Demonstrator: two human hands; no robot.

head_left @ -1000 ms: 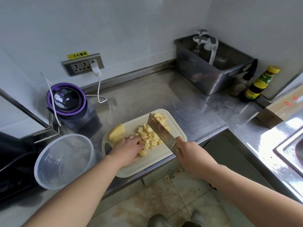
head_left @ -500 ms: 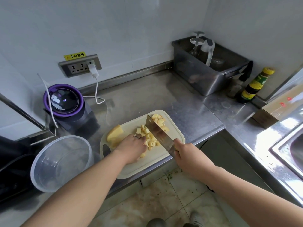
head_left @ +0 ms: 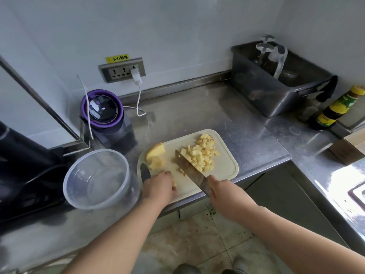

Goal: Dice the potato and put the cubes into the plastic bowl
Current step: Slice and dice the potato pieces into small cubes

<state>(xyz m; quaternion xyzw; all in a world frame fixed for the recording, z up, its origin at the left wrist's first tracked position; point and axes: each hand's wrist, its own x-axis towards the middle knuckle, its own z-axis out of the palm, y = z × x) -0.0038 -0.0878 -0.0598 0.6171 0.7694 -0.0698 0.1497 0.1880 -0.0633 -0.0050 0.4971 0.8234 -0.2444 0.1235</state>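
A pale cutting board [head_left: 227,171] lies at the counter's front edge. Several diced potato cubes [head_left: 201,155] are heaped on its right half. An uncut potato wedge [head_left: 156,150] and a smaller piece [head_left: 157,163] sit at its far left. My right hand [head_left: 221,194] grips the handle of a cleaver [head_left: 187,167], whose blade rests on the board against the left side of the heap. My left hand [head_left: 158,187] hovers over the board's near left corner, fingers curled, with a cube showing at the fingertips. The clear plastic bowl [head_left: 96,178] stands just left of the board, with nothing visible inside.
A purple-rimmed appliance [head_left: 102,111] stands behind the bowl, and a white cable [head_left: 139,99] hangs from the wall socket above. A dark appliance [head_left: 23,175] fills the left. A steel tub [head_left: 276,88] and a sauce bottle [head_left: 335,109] are at the back right, a cardboard box [head_left: 351,147] further right.
My left hand has drawn back from the heap to the board's near left corner, fingers curled. The cleaver now rests against the left side of the heap.
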